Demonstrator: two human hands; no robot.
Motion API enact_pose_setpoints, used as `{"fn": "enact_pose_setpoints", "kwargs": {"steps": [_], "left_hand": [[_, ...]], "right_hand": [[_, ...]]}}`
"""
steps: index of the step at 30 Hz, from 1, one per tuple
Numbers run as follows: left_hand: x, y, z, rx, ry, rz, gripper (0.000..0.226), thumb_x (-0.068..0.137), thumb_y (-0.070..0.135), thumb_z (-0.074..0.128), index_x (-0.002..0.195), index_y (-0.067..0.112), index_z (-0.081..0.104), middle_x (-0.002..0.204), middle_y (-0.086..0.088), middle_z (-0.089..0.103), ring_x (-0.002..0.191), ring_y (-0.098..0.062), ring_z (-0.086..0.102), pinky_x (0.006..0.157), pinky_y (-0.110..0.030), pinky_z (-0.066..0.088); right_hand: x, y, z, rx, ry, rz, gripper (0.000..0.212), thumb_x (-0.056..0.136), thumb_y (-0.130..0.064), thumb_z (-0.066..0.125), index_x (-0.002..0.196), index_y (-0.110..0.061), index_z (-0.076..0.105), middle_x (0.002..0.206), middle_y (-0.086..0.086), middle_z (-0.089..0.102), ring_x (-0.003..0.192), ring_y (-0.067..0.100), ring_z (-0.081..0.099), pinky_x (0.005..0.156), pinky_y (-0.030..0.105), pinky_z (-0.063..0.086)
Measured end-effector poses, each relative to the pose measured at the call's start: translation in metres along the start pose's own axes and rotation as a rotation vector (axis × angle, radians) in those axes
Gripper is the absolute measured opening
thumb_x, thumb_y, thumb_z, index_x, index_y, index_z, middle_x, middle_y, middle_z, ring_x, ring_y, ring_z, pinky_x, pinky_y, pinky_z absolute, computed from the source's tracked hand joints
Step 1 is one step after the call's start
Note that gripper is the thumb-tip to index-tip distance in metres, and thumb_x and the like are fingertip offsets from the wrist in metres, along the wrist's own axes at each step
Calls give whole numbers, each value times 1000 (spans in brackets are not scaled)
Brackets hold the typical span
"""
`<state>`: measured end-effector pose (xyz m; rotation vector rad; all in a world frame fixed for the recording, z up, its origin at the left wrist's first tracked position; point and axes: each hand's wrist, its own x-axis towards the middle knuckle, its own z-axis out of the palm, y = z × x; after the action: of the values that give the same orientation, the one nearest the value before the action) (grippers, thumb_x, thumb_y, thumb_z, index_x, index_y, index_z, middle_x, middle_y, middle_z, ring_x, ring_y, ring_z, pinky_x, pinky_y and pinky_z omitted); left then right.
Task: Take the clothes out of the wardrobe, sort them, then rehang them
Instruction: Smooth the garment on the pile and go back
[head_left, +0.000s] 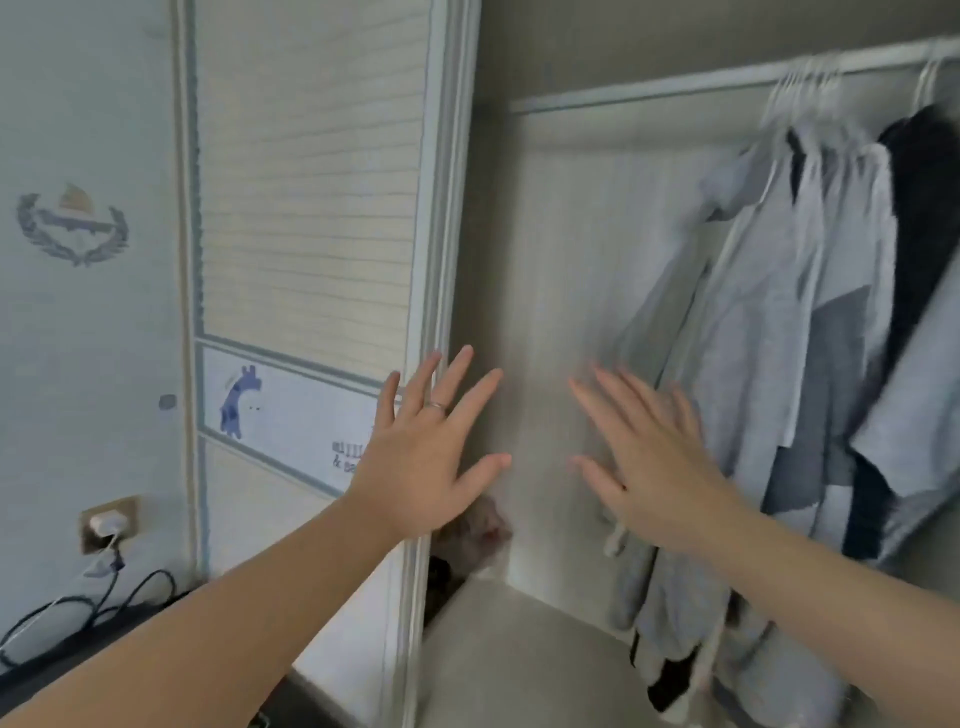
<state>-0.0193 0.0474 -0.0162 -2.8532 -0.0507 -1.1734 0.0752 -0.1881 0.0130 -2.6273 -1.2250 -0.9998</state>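
Hovering before the wardrobe (571, 234), left hand (421, 457) and right hand (649, 467) show released, empty fingers (480, 395). Removal step; next, grasp what look like grey shirts (779, 291) at two o'clock.

Two bare hands: one left hand (426, 457), one right hand (654, 467), with one ring (436, 407) on the left. One hanging rail (649, 88), with white hangers (800, 88) too blurred to count, several pale blue-grey garments (769, 312) and at least one dark garment (924, 218). One giraffe picture (240, 400), one crest emblem (72, 223), one wall socket (132, 506) with one white charger (106, 522).
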Motion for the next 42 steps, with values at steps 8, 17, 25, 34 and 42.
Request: {"fn": "enact_pose_setpoints", "kwargs": {"steps": [8, 17, 25, 34, 42], "left_hand": [[146, 38, 24, -106, 155, 156, 81, 88, 78, 12, 158, 39, 0, 167, 6, -8, 153, -23, -9, 122, -53, 4], [295, 65, 52, -362, 214, 276, 78, 89, 77, 19, 157, 43, -2, 167, 11, -8, 153, -17, -8, 122, -47, 4], [388, 98, 105, -781, 57, 277, 79, 90, 73, 39, 156, 43, 10, 166, 11, 9, 152, -15, 9, 119, -41, 14], [437, 140, 160, -1103, -165, 247, 98, 78, 85, 36, 158, 34, 15, 166, 3, 17, 152, -22, 18, 123, -40, 18], [446, 166, 172, -1258, -181, 267, 84, 90, 68, 45, 158, 28, 18, 165, 2, 20, 151, -19, 22, 123, -41, 20]], "right_hand": [[38, 85, -72, -175, 154, 127, 68, 95, -58, 24, 155, -37, 0, 163, -10, -2, 150, 13, -5, 119, 46, -6], [115, 148, -154, -352, 349, 255, 63, 96, -53, 38, 153, -35, 20, 158, -11, 24, 145, 15, 18, 116, 45, 14], [203, 185, -168, -503, 126, 489, 41, 97, -43, 40, 133, -27, 48, 125, -3, 63, 118, 28, 53, 98, 45, 39], [273, 221, -141, -934, -40, 615, 15, 86, -20, 54, 102, -19, 52, 114, 9, 58, 108, 32, 56, 82, 39, 36], [294, 241, -128, -1009, 22, 699, 38, 88, -3, 54, 124, -12, 55, 120, 13, 52, 112, 37, 56, 71, 41, 41]]}}
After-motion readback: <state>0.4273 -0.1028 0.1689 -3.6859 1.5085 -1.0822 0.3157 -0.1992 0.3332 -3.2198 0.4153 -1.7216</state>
